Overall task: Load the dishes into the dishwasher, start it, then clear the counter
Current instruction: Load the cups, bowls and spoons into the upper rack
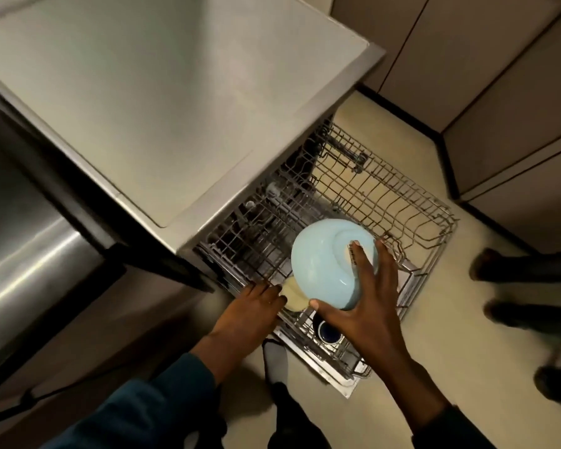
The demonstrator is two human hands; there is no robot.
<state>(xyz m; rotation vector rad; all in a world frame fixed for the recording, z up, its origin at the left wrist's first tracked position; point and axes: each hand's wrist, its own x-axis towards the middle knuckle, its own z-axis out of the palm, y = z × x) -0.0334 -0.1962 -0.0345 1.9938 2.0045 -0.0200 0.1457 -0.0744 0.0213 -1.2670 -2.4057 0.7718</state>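
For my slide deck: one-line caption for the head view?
Right hand lowers an upturned light-blue bowl into the pulled-out dishwasher rack; left hand steadies a cream dish.

An upturned bowl [331, 264] sits in the rack [402, 202] pulled out beneath the counter [162, 102].

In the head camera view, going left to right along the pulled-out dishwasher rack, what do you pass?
Left hand at the rack's edge → pale cream dish → upside-down light blue bowl in the right hand → bare wire rack → dark shoes on the floor.
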